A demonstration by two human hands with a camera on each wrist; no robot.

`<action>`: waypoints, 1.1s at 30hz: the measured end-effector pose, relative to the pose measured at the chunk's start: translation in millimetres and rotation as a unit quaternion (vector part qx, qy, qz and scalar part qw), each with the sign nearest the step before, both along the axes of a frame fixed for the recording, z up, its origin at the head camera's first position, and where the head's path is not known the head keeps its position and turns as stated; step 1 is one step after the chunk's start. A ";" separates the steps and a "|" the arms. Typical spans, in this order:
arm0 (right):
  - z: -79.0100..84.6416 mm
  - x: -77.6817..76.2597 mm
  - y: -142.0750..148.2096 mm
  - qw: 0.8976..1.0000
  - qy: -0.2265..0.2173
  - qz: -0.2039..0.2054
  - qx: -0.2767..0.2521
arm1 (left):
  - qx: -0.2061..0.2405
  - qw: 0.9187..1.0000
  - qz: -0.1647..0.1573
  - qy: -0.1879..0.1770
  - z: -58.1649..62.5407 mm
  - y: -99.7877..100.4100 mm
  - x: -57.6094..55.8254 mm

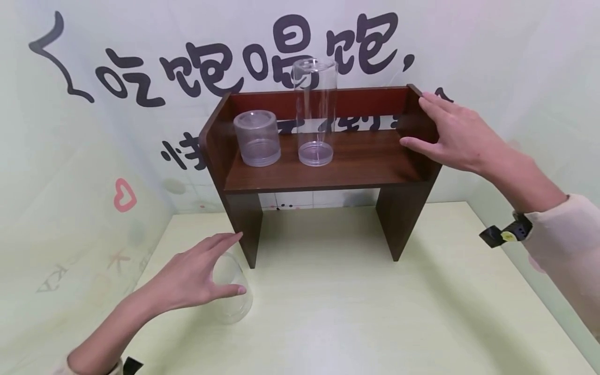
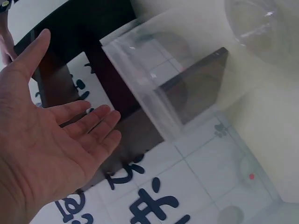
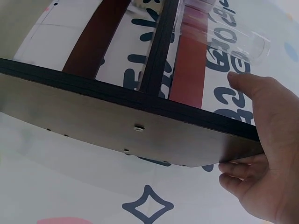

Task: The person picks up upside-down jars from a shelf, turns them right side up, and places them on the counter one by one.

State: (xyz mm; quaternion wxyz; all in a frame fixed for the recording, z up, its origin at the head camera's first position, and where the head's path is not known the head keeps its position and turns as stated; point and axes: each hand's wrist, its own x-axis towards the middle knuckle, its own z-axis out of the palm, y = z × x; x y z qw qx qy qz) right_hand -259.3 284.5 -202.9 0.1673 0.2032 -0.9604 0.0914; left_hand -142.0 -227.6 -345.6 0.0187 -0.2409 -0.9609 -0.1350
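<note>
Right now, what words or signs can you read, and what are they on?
"吃饱喝饱,": back wall.
Second line, back wall: partly hidden by the shelf, can't read it all.
Pink heart: left wall.
Faint letters, left wall: too blurred.
Star outline: wall.
Yellow tag, black strap: too small.
Jars: none I see.

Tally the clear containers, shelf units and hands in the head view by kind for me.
Clear containers: 3 (short container and tall container on the shelf, third container on the tabletop)
Shelf units: 1 (brown shelf unit)
Hands: 2 (left hand, right hand)
Total: 6
</note>
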 end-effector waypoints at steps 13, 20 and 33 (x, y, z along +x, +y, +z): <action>-1.7 -0.5 0.6 1.000 0.004 -0.004 -0.004 | 0.177 0.980 -0.066 0.067 63.6 53.9 -10.7; -2.5 -0.5 -0.2 1.000 0.010 0.000 -0.012 | 0.277 0.954 -0.069 0.089 92.9 77.3 -29.2; -6.1 -1.5 -0.4 0.999 0.028 0.010 -0.029 | 0.374 0.921 -0.029 0.107 134.2 121.2 -83.9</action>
